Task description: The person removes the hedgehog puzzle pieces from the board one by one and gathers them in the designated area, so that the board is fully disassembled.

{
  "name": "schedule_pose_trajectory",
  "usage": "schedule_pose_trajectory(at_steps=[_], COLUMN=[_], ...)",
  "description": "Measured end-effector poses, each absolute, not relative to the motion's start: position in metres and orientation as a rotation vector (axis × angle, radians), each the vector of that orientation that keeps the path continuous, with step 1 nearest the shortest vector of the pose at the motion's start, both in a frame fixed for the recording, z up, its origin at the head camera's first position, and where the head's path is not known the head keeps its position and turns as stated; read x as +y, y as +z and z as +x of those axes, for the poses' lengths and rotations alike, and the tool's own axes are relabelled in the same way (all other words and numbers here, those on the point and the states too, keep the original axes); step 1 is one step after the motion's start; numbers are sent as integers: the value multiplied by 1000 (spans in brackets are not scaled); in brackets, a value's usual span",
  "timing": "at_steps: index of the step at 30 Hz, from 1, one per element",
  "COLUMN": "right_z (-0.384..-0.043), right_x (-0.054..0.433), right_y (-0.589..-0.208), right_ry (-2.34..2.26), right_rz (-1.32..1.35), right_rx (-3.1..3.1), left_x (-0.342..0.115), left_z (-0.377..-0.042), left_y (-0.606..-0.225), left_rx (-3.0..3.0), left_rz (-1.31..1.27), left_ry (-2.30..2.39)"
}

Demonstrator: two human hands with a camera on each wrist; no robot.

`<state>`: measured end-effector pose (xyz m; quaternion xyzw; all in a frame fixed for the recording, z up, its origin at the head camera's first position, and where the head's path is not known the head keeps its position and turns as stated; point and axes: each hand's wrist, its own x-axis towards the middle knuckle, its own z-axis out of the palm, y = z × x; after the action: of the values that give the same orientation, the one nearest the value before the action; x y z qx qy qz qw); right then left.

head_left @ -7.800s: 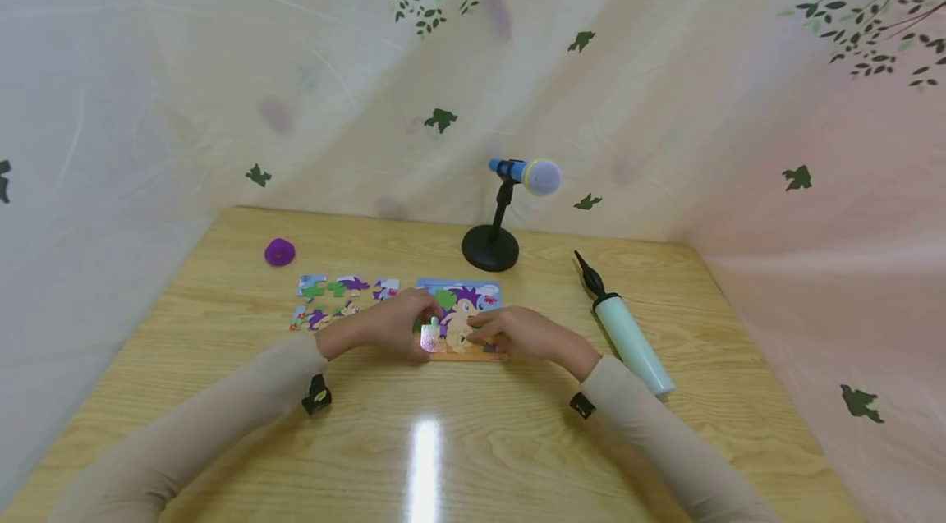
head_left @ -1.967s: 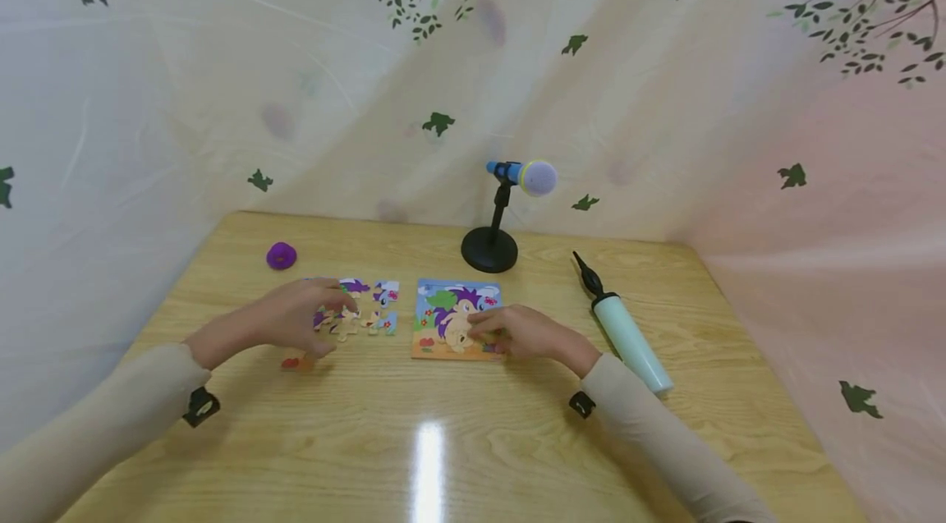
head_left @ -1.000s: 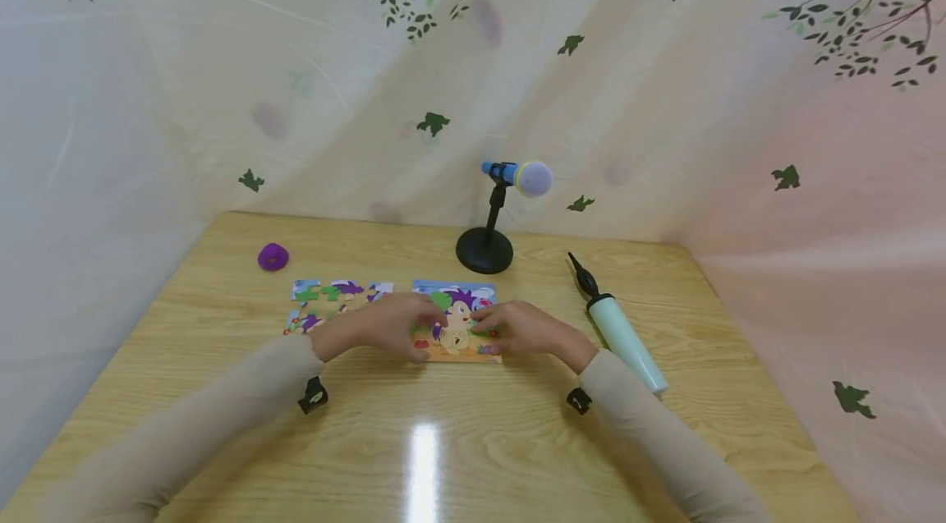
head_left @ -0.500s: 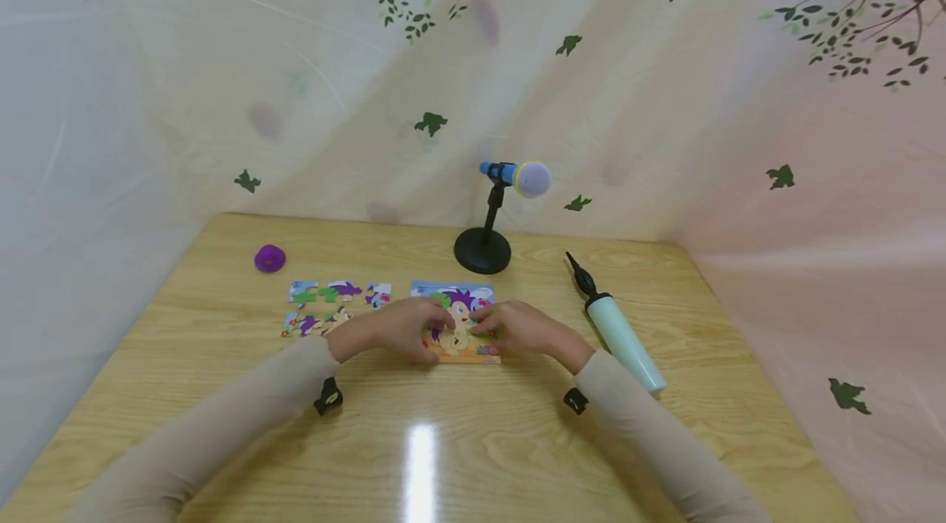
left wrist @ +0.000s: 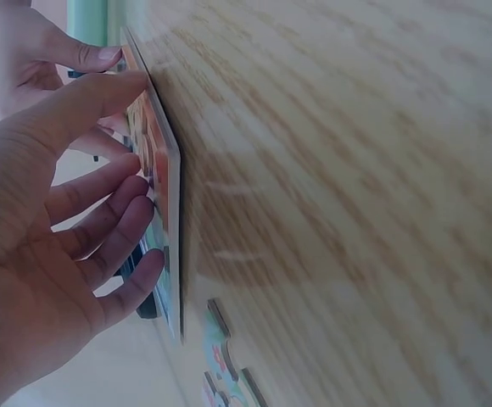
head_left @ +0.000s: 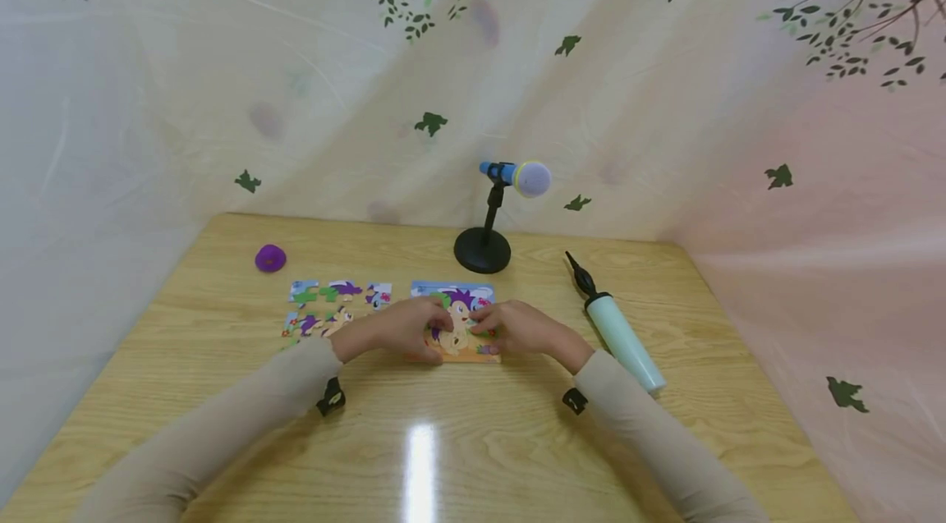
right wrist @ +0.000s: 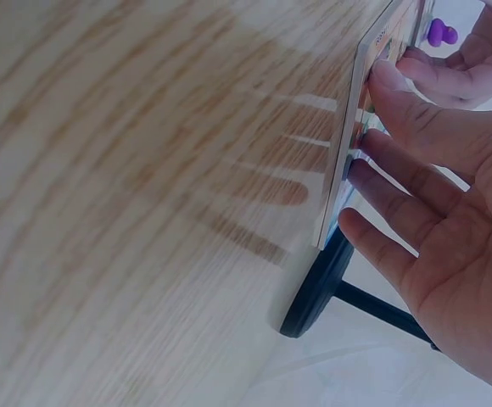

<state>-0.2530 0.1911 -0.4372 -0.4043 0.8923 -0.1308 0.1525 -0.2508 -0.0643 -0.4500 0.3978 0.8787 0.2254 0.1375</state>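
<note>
A flat picture puzzle board (head_left: pixel 473 291) with a purple-haired cartoon animal lies on the table. My left hand (head_left: pixel 402 328) reaches over its left part, fingertips touching the picture in the left wrist view. No piece shows between those fingers, though the hand covers part of the board. At the board's right side my right hand (head_left: pixel 526 329) rests its thumb and fingertips on the face, fingers loosely extended. Loose jigsaw pieces (head_left: pixel 345 288) lie in rows to the left, some hidden behind my left hand and forearm.
Behind the board stands a toy microphone (head_left: pixel 534 178) on a black round-based stand (head_left: pixel 483 250). A pale green hand pump (head_left: pixel 628 342) with a black nozzle lies to the right. Farther left sits a small purple object (head_left: pixel 270 259) on the wooden table (head_left: pixel 488 457).
Two seconds ago my left hand was over the loose pieces; it has moved right onto the board. Over the last half second it has barely shifted. My right hand has stayed at the board.
</note>
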Motion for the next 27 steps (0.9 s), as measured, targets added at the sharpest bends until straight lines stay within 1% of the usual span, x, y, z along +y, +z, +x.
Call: schedule_pose_trajectory(at_steps=[16,23,27], right_z=[-252,-252,-252], right_x=[192,192,191], right_y=[-438,-439,-438], right_ry=[-416,-405,-406], right_rz=[-1156,-1178,-1166], right_rx=[2558,2559,2560], left_x=[-57,-55,-56], left_z=[-253,-251,-250], left_y=[-455,-453,-453], left_rx=[2560,2536,2534], left_rz=[1104,1010,1026], left_ry=[646,709,734])
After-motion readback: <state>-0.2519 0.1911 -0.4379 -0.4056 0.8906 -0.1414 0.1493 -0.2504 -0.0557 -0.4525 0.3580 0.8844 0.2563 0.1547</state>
